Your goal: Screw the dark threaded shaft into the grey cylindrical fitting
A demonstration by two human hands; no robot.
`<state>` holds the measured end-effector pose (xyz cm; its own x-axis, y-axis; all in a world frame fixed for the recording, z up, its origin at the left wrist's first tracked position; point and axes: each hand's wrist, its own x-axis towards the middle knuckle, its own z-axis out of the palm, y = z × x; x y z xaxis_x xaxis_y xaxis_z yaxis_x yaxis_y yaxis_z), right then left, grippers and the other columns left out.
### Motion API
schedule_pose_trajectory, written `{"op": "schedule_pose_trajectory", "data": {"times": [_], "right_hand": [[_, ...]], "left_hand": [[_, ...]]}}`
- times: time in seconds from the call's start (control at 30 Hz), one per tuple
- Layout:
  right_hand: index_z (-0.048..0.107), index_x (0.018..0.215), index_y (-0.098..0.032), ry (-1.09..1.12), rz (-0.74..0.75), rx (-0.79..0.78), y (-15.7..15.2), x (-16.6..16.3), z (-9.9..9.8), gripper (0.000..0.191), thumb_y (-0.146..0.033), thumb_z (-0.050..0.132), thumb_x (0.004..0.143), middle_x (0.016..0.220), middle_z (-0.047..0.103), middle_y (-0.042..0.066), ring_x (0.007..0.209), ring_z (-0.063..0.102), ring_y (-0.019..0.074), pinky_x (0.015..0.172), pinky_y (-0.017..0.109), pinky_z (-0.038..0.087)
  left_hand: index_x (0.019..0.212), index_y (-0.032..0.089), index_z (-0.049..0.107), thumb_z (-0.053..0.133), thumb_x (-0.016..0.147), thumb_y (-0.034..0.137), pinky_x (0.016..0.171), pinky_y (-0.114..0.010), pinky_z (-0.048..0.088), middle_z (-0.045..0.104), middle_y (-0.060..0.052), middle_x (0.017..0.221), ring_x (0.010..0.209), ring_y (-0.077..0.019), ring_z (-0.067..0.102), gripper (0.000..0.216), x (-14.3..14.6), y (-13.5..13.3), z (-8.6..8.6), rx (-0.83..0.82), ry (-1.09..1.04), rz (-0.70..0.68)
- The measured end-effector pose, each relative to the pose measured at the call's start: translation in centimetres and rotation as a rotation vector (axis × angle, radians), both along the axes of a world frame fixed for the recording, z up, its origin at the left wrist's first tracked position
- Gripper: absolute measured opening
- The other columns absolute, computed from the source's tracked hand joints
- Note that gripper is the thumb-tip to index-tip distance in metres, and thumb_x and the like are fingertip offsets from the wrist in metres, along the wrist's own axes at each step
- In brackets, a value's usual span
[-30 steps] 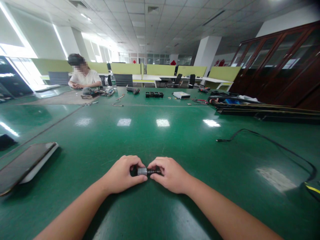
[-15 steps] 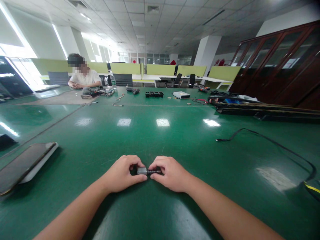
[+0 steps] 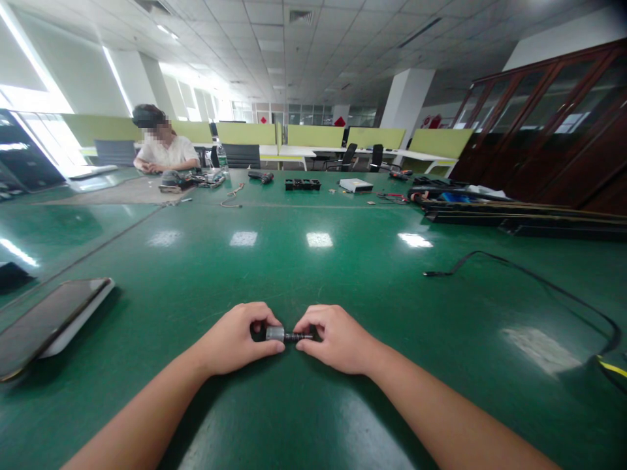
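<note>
In the head view, a small silver cylinder (image 3: pixel 275 334) lies level just above or on the green tabletop, pinched between the thumb and fingers of my left hand (image 3: pixel 243 339). A thin dark ribbed shaft (image 3: pixel 294 337), like a screw or a spring on a rod, extends from it to the right. Around the far end of that shaft, the thumb and fingers of my right hand (image 3: pixel 334 339) are curled in a pinch. The shaft's tip shows between them. Whether the cylinder and shaft are one piece, I cannot tell.
A phone (image 3: pixel 49 320) rests on a white object at the left. A black cable (image 3: pixel 529 269) curves along the right. Farther back are a black slotted block (image 3: pixel 302 185), a white box (image 3: pixel 356 186), dark strips (image 3: pixel 490 212) and a seated person (image 3: pixel 165 150).
My left hand and the silver cylinder have shifted slightly left. The gap between my two hands' fingertips is a little wider, and more of the ribbed shaft shows.
</note>
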<state>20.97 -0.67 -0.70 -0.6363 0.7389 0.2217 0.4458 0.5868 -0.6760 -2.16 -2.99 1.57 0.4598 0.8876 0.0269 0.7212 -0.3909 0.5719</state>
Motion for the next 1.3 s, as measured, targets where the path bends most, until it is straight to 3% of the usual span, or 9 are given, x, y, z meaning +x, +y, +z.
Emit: {"op": "schedule_pose_trajectory", "data": {"times": [0.4,0.6,0.87,1.1,1.3], "right_hand": [[0.075,0.081,-0.018,-0.030,-0.009,0.033,0.7,0.9,-0.2,0.011,-0.014,0.074,0.072,0.073,0.065,-0.001,0.066,0.055,0.0119,0.061,0.023,0.038],[0.074,0.077,-0.017,-0.058,-0.132,0.020,2.0,2.4,-0.2,0.010,-0.012,0.073,0.069,0.071,0.063,0.000,0.063,0.053,0.0119,0.058,0.023,0.038],[0.074,0.077,-0.017,-0.053,-0.056,0.008,1.2,1.7,0.2,0.010,-0.012,0.074,0.068,0.069,0.060,-0.001,0.060,0.051,0.0109,0.056,0.023,0.037],[0.076,0.083,-0.018,-0.004,-0.047,-0.006,0.9,1.1,-0.1,0.014,-0.014,0.076,0.070,0.072,0.063,0.000,0.062,0.051,0.0109,0.058,0.023,0.038],[0.072,0.107,-0.022,0.077,-0.059,-0.150,-0.1,-0.3,-0.3,0.038,-0.008,0.070,0.072,0.085,0.071,-0.003,0.051,0.039,0.0068,0.055,0.022,0.035]], "left_hand": [[0.091,0.019,0.071,0.072,0.081,0.037,0.068,-0.025,0.043,0.065,-0.001,0.082,0.074,-0.0160,0.059,0.021,-0.1,0.0,0.0,-0.015,-0.014,0.001],[0.089,0.018,0.070,0.072,0.080,0.038,0.067,-0.024,0.044,0.064,-0.001,0.081,0.073,-0.0158,0.059,0.022,-0.5,0.0,0.1,-0.026,-0.022,0.013],[0.088,0.018,0.069,0.071,0.080,0.038,0.067,-0.024,0.043,0.063,0.000,0.080,0.073,-0.0153,0.059,0.021,-0.6,0.1,0.0,-0.026,-0.036,0.013],[0.090,0.018,0.070,0.072,0.080,0.039,0.067,-0.024,0.043,0.064,-0.001,0.081,0.074,-0.0158,0.058,0.023,-0.5,0.0,0.0,-0.022,-0.019,0.000],[0.091,0.018,0.068,0.071,0.080,0.041,0.066,-0.025,0.042,0.063,-0.001,0.079,0.071,-0.0157,0.057,0.025,-0.1,-0.1,-0.1,0.024,0.011,-0.010]]}}
